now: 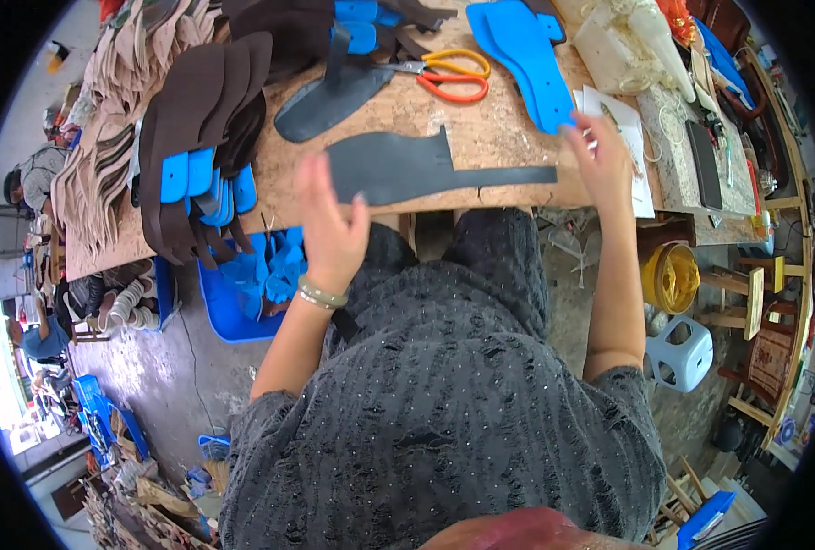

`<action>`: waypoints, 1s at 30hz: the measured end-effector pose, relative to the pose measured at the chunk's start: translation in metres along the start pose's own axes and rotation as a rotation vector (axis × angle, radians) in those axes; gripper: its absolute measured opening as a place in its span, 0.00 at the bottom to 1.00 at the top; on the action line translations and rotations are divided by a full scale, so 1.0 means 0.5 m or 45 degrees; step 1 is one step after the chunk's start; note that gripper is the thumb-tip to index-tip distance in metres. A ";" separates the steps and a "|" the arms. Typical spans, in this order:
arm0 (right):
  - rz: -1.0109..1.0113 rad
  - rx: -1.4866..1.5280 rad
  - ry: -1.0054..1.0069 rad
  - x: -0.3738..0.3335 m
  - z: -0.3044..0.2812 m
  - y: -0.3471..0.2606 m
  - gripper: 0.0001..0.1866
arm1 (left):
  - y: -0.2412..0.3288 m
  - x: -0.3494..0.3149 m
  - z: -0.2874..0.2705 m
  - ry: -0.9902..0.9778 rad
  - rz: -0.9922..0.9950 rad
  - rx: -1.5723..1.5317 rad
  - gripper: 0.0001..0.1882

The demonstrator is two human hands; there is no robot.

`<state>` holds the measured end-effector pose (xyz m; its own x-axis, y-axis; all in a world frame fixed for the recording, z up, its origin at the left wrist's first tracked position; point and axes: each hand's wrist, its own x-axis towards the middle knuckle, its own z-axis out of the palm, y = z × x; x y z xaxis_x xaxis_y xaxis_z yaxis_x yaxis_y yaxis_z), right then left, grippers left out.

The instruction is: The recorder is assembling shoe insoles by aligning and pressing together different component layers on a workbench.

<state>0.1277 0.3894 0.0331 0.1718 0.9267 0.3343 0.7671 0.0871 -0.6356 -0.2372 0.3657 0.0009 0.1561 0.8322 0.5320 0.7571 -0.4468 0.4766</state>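
Observation:
A dark grey sole-shaped sheet (pixel 393 170) with a narrow strip running off to the right lies flat on the wooden worktable (pixel 508 151) in front of me. My left hand (pixel 332 229) is over its left end, fingers stretched and slightly blurred, thumb apart, holding nothing. At the right, my right hand (pixel 604 165) is beside the lower tip of some stacked blue sole-shaped pieces (pixel 526 69). Its thumb and forefinger look apart; whether they touch the blue tip is unclear. Beyond the grey sheet lie a dark sole piece (pixel 329 105) and scissors (pixel 448 75) with orange and red handles.
Dark brown sole pieces (pixel 210 101) with blue tabs are piled at the left, beside stacked beige pieces (pixel 96 183). A blue bin (pixel 233 321) with blue scraps stands below the table. To the right are a yellow bucket (pixel 673 275) and a pale blue stool (pixel 680 353).

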 end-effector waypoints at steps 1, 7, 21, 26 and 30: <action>0.011 -0.117 0.069 0.028 0.017 0.032 0.24 | 0.016 0.010 0.008 -0.018 -0.014 -0.003 0.38; 0.081 -0.406 -0.109 0.111 0.055 0.021 0.36 | 0.100 -0.006 0.083 -0.486 0.378 0.077 0.30; 0.104 1.376 0.045 0.072 0.030 -0.044 0.23 | 0.038 -0.007 0.010 -0.264 0.209 -0.159 0.19; 0.050 1.442 -0.213 0.057 0.017 -0.002 0.33 | -0.048 -0.004 -0.041 -0.044 0.068 -0.172 0.15; -0.122 1.246 -0.470 0.036 0.070 -0.040 0.31 | -0.095 -0.016 -0.073 0.039 -0.134 -0.175 0.14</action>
<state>0.0936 0.4172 0.0275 -0.1887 0.9398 0.2850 -0.0955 0.2713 -0.9577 -0.2976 0.3682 -0.0007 0.0600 0.8673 0.4942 0.6740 -0.4004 0.6209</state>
